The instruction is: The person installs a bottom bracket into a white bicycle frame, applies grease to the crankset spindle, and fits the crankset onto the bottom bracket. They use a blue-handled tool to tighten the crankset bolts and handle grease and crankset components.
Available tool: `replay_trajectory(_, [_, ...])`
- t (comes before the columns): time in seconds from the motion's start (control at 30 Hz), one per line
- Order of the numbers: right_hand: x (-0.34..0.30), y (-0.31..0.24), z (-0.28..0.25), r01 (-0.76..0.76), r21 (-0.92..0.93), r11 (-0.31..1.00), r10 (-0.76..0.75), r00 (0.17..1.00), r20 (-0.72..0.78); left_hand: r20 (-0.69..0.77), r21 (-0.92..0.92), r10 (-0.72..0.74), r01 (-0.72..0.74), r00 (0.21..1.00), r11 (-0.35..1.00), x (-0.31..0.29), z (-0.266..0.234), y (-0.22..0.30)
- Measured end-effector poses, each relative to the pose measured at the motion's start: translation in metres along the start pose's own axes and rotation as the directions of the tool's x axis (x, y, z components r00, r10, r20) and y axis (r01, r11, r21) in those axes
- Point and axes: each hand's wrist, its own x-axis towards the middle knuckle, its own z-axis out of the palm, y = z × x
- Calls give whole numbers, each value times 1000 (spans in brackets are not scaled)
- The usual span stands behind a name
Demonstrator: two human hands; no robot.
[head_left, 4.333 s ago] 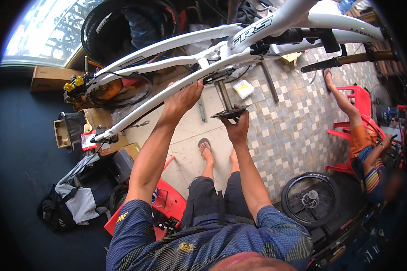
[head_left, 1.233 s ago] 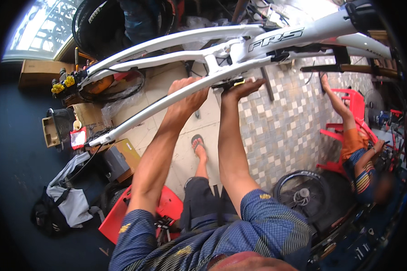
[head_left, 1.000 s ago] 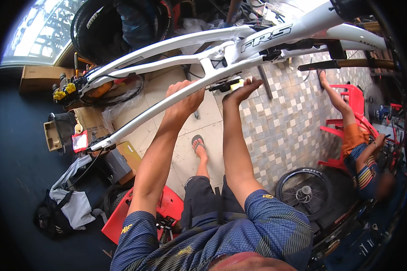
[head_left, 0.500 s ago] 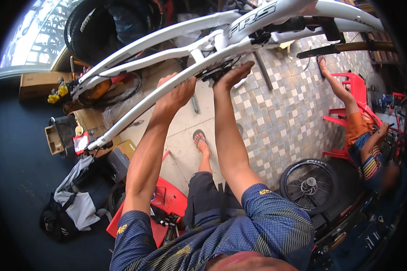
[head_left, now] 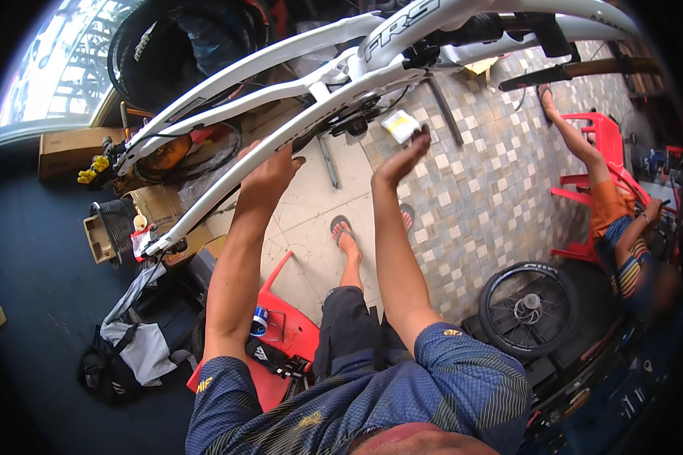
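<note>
A white bicycle frame (head_left: 277, 97) hangs slantwise across the upper part of the view. My left hand (head_left: 269, 173) grips its long lower-left tube from below, the fingers partly hidden behind it. Under the middle of the frame is the dark crank area (head_left: 354, 123), with a short black arm pointing left. My right hand (head_left: 404, 159) is apart from the frame, below and right of that area, its fingers extended and holding nothing that I can make out. A small white-and-yellow packet (head_left: 400, 127) shows just beyond its fingertips; whether they touch cannot be told.
A red plastic stool (head_left: 287, 334) stands by my left leg with tools on it. A bicycle wheel (head_left: 527, 311) lies at the lower right. Another person sits near a red chair (head_left: 605, 144) on the right. Cardboard boxes (head_left: 76, 152) are at the left.
My right hand has come away from the crank area, moving down and right. My left hand has slid down and left along the tube. The frame has shifted slightly left in view.
</note>
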Motion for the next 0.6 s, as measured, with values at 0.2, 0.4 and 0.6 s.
replay_trajectory(0.2, [-23, -36, -81, -24, -238, 971, 17, 999, -31, 310, -100, -100, 137, 946, 985, 12, -1, 0])
replay_trajectory(0.4, [-6, -18, 15, -26, 109, 994, 46, 982, -182, 113, 43, 21, -26, 993, 999, 23, -7, -5])
replay_trajectory(0.6, [-10, -25, 86, -200, 222, 954, 210, 977, -21, -68, -21, 28, -30, 997, 999, 0, 10, -6])
